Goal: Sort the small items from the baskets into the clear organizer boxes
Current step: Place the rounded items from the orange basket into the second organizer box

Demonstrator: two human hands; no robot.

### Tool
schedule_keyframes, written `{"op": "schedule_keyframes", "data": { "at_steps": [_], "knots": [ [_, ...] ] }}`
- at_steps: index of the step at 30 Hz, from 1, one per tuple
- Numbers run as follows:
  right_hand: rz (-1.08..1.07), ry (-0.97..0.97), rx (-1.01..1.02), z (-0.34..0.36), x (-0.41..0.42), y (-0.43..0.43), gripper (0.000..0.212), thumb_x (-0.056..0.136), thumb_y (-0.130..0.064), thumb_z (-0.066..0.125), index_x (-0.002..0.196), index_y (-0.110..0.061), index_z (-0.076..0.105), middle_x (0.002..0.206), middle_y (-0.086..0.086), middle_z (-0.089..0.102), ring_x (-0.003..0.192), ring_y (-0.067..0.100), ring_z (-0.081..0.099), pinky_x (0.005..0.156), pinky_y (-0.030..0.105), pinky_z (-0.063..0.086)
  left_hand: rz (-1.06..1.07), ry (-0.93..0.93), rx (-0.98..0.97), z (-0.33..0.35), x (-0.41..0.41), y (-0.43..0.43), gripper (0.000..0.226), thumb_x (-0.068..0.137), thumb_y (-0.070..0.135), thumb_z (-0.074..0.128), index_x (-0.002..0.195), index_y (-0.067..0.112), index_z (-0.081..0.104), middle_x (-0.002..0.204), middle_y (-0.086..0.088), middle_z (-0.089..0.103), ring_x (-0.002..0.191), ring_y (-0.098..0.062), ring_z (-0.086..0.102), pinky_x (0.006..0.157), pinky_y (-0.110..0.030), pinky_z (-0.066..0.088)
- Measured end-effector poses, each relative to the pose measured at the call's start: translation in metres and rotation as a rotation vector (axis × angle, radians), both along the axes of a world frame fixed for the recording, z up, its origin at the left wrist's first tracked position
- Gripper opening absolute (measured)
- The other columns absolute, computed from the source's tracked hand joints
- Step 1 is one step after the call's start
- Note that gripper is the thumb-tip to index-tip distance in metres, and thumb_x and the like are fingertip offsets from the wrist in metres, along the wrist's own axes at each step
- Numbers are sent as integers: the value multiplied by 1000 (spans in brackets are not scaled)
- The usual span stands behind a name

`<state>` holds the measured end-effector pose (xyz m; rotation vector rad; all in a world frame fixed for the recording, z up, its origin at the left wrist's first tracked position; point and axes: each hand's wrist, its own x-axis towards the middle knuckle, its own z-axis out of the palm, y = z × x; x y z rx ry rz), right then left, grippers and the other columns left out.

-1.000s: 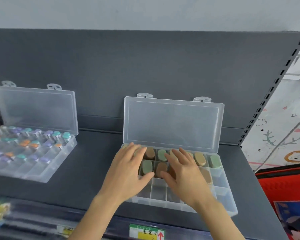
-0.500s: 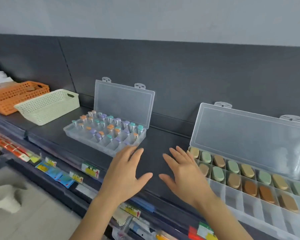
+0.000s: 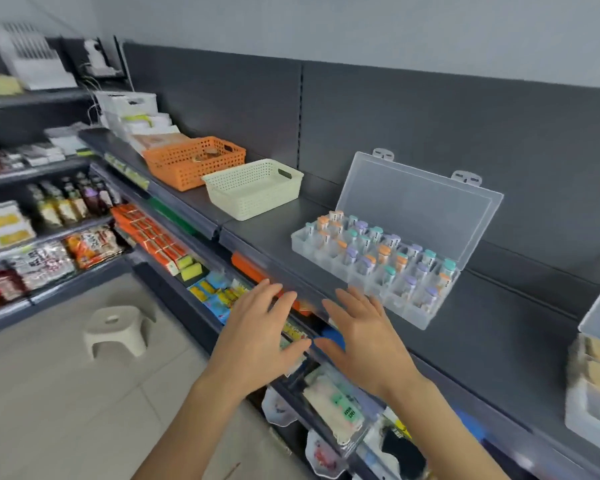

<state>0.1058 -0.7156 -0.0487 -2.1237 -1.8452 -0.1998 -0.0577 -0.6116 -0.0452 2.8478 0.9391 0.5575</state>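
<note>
Left hand point(image 3: 257, 337) and right hand point(image 3: 364, 341) are hovering side by side over the near edge of the shelf point(image 3: 274, 233), fingers spread wide, holding nothing. The orange basket point(image 3: 194, 161) is sitting far left with a few brownish items showing inside. The cream basket point(image 3: 253, 188) just right of it is showing nothing above its rim. Best bet, I reckon: reach left and pinch one piece at a time. The clear box point(image 3: 378, 261) on the right is standing lid-up, pastel-capped vials filling most compartments.

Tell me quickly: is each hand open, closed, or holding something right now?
Left hand: open, fingers spread, holding nothing.
Right hand: open, fingers spread, holding nothing.
</note>
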Motion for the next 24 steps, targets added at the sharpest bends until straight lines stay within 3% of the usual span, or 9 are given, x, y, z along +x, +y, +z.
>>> {"op": "schedule_keyframes", "data": {
  "at_steps": [4, 7, 9, 14, 17, 20, 24],
  "knots": [
    [83, 5, -6, -3, -41, 44, 57, 92, -46, 53, 141, -19, 41, 150, 9, 33, 145, 28, 17, 117, 44, 5, 82, -7, -34, -1, -46, 31, 72, 80, 63, 50, 134, 15, 50, 138, -5, 47, 134, -27, 38, 108, -43, 36],
    [142, -52, 4, -6, -60, 77, 56, 87, -46, 60, 133, -15, 50, 141, 11, 47, 139, 32, 32, 113, 50, 18, 131, -13, -37, -1, -72, 53, 71, 77, 64, 45, 126, 13, 56, 130, -7, 54, 125, -29, 48, 100, -44, 44],
    [172, -72, 22, -8, -69, 101, 54, 84, -46, 63, 128, -15, 54, 133, 10, 52, 134, 32, 38, 110, 52, 26, 162, -24, -43, -1, -85, 68, 69, 77, 62, 53, 127, 15, 55, 132, -6, 52, 127, -28, 45, 102, -43, 40],
    [267, 5, 33, -11, -85, 171, 55, 87, -45, 58, 133, -19, 47, 142, 5, 44, 141, 28, 28, 114, 49, 18, 245, -14, -34, 1, -108, 121, 68, 75, 62, 45, 123, 16, 58, 129, -4, 54, 123, -25, 49, 99, -37, 40],
    [296, 30, 85, -15, -87, 221, 53, 84, -42, 60, 128, -13, 53, 134, 10, 52, 135, 33, 37, 111, 52, 24, 292, 11, -26, 1, -118, 162, 72, 76, 66, 40, 127, 17, 57, 131, -4, 53, 123, -24, 49, 98, -33, 38],
    [301, 48, 103, -16, -86, 274, 54, 80, -42, 62, 124, -11, 57, 129, 14, 56, 130, 34, 44, 108, 57, 30, 317, 48, -15, 4, -121, 209, 68, 77, 64, 51, 129, 19, 55, 134, -3, 52, 124, -23, 49, 98, -31, 37],
    [311, 34, 154, -9, -87, 345, 51, 72, -39, 68, 114, -10, 63, 116, 15, 63, 117, 37, 57, 96, 58, 42, 304, 75, -42, 13, -117, 275, 69, 83, 59, 56, 141, 24, 42, 146, 0, 38, 137, -19, 32, 104, -24, 19]
  ]
}}
